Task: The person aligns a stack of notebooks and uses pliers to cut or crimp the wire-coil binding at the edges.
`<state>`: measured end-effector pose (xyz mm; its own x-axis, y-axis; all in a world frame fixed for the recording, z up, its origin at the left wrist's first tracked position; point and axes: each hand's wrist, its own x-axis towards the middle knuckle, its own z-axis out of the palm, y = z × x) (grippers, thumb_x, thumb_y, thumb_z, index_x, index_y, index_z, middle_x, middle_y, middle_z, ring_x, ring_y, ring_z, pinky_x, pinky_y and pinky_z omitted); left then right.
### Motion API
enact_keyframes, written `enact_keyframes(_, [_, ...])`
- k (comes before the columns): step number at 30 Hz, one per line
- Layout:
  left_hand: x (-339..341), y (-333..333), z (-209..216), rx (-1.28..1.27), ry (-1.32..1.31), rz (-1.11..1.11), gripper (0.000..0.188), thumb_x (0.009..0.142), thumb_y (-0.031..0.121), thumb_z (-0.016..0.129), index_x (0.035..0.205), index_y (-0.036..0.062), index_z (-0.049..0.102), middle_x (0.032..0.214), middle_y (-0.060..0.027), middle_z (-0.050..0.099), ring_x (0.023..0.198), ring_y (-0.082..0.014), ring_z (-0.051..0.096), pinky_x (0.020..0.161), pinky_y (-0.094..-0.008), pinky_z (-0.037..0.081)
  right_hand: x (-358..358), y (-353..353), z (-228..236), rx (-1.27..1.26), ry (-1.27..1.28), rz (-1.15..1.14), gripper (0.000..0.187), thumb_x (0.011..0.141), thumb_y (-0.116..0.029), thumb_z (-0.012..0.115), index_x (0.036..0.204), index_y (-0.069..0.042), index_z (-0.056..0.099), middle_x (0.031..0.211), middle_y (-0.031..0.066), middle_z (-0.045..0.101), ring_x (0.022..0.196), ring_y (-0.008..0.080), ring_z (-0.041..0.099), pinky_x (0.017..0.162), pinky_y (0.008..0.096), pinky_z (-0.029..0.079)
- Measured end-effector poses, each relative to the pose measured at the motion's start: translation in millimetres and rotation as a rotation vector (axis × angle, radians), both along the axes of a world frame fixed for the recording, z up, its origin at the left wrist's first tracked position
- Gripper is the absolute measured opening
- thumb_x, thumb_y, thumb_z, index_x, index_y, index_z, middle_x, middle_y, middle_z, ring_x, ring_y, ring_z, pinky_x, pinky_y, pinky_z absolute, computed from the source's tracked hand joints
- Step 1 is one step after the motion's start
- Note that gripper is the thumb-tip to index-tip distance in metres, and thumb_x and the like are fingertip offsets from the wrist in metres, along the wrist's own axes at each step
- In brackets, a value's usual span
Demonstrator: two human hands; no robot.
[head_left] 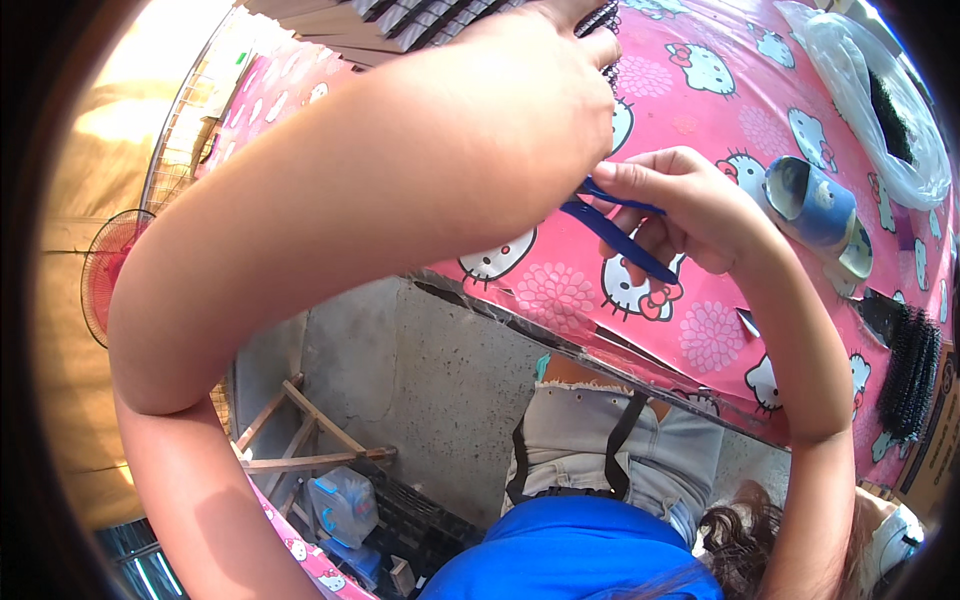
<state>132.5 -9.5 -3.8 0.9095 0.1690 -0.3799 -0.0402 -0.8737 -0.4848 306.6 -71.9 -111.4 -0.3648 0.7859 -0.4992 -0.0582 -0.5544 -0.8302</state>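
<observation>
Currently, on my feed, the R hand point(690, 195) is half-curled, thumb & fingers pinching a blue tool point(625, 243) w/ two prongs. It's above the pink tablecloth point(735, 290), one end just beside the L forearm point(380, 170). L hand point(572, 58) is nr black strips point(440, 22), partly out of view; can't tell how open or if gripping anything.

The head camera is looking down from the person's head, facing the bench point(560, 300) around the right hand point(690, 205) at close range. The left forearm point(400, 180) is lying nearest the lens, left of that hand, and covering much of the view. The fisheye is taking in the blue shirt point(580, 550) and the floor point(440, 340) on the wearer's side of the hand, while darkening toward the corners.
</observation>
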Motion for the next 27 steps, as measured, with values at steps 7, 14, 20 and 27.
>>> enact_keyframes(7, [1.0,4.7,-5.1,-0.105,-0.018,-0.002,0.006,0.076,0.013,0.067,0.078,0.0103,0.072,0.081,-0.004,0.068,0.095,-0.0198,0.063,0.117,-0.0455,0.023,-3.4,-23.4,-26.3,1.222,-0.786,-0.166,0.043,0.075,-0.034,0.081,0.103,-0.006,0.064,0.093,0.0138,0.062,0.09,0.0324,0.063,0.078,0.0429,0.05])
enact_keyframes(14, [2.9,4.6,-4.4,-0.063,-0.038,-0.045,0.008,0.077,0.015,0.067,0.079,0.0095,0.072,0.082,-0.004,0.069,0.098,-0.0193,0.062,0.116,-0.0458,0.024,-5.2,-17.4,-25.7,1.19,-0.696,-0.186,0.033,0.072,-0.026,0.081,0.093,-0.007,0.064,0.085,0.0114,0.06,0.083,0.0324,0.062,0.071,0.0437,0.05])
enact_keyframes(20, [20.0,-2.2,25.5,-0.19,0.187,0.013,0.027,0.081,0.025,0.065,0.096,0.0045,0.075,0.101,-0.0093,0.068,0.117,-0.0269,0.052,0.115,-0.0537,0.025,-2.7,-22.9,-27.4,1.442,-0.945,-0.255,0.037,0.071,-0.028,0.081,0.098,-0.011,0.063,0.091,0.0091,0.059,0.088,0.0298,0.059,0.077,0.0428,0.046])
enact_keyframes(27, [10.5,3.6,1.5,-0.08,0.069,-0.005,0.018,0.08,0.022,0.066,0.088,0.008,0.073,0.092,-0.0067,0.069,0.11,-0.0228,0.057,0.117,-0.0501,0.022,-5.8,-10.9,-12.6,0.894,-0.657,-0.019,0.037,0.08,-0.03,0.08,0.098,-0.001,0.065,0.074,0.0085,0.065,0.066,0.02,0.065,0.059,0.0351,0.051])
